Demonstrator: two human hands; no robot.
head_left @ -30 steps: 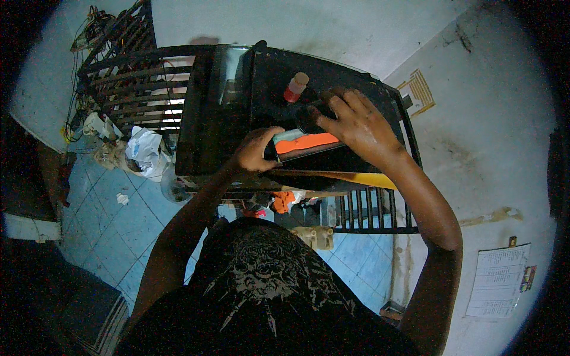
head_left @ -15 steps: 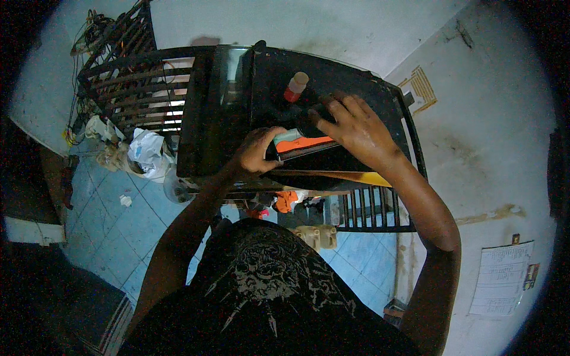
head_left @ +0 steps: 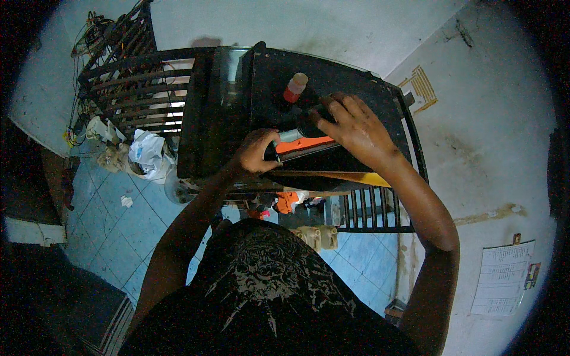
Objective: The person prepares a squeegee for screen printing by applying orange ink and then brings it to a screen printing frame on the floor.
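Observation:
On the black tabletop [head_left: 273,74] lies a long, box-like piece [head_left: 306,143] with an orange strip, a pale grey-green edge and a dark side; its kind is unclear. My left hand [head_left: 258,152] is closed round its left end, thumb on the near side and fingers on the far side. Over its right part my right hand [head_left: 360,132] curls its fingers about a dark rounded thing [head_left: 310,123], hard to make out against the black surface. Just beyond stands a small clear bottle [head_left: 295,89] with red liquid and a pale cap.
Along the near edge of the table runs a yellow strip [head_left: 356,176]. Slatted black bars [head_left: 139,89] with tangled cables stand at the left. A white plastic bag [head_left: 148,153] rests below them on blue floor tiles. Beige jugs [head_left: 320,237] stand underneath. A wall rises at the right.
Both hands keep nearly the same place. The fingers of my right hand have shifted very slightly; the piece and the bottle stay put.

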